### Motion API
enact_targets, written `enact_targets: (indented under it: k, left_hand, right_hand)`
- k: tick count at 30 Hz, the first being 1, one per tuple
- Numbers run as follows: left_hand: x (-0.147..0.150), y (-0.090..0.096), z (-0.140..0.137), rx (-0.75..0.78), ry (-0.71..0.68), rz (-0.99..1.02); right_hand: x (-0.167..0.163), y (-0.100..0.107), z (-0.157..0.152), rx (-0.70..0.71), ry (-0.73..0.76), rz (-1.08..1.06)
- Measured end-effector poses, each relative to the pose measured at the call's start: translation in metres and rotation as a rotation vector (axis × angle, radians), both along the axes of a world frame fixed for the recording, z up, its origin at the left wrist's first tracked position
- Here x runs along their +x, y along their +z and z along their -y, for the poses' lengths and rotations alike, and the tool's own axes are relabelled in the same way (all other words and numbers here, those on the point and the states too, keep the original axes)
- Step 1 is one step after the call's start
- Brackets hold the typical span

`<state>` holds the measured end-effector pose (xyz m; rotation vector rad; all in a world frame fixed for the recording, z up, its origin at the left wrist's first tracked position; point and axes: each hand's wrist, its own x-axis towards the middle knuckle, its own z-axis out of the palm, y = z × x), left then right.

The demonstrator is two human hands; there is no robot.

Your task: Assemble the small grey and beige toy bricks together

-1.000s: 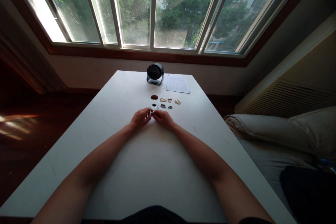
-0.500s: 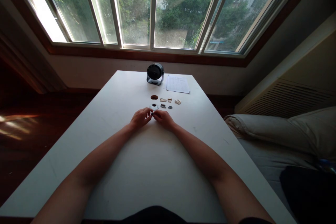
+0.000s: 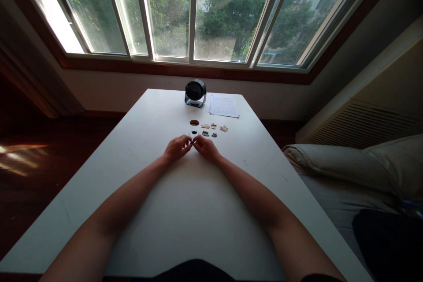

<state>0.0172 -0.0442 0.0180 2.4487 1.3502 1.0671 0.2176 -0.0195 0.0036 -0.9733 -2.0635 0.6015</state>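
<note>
My left hand (image 3: 177, 147) and my right hand (image 3: 205, 148) meet over the table, fingertips pinched together around a small dark piece (image 3: 191, 142) too tiny to identify. Just beyond the fingertips lies a round white ring-shaped object (image 3: 194, 133) with a dark centre, partly covered by my fingers. To its right, small dark pieces sit in two groups, a larger cluster (image 3: 205, 133) and a smaller one (image 3: 214, 135). Behind them are rows of small light-coloured pieces (image 3: 205, 126), a second light group (image 3: 213, 126) and a loose pale pile (image 3: 224, 128).
The white table (image 3: 194, 211) has a round hole (image 3: 194, 122) beyond the ring. Farther back stand a black round device on a bracket (image 3: 195, 91) and a printed sheet (image 3: 224, 105). A window runs behind the table, and a cushioned seat (image 3: 337, 158) lies to the right.
My right fingers have shifted slightly at the small dark piece. My arms and the pieces on the table stay where they were.
</note>
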Motion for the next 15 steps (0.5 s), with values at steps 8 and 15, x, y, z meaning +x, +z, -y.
enact_targets:
  k: [8,15]
  left_hand:
    - [-0.0007,0.0004,0.0002,-0.015,0.02,0.004]
    - [-0.0005,0.0025,0.0012,-0.035,0.031,0.01]
  right_hand:
    - [0.0006,0.0021,0.001,0.047,-0.009,-0.027]
    - [0.0001,-0.0002,0.0005,0.075,0.003,-0.022]
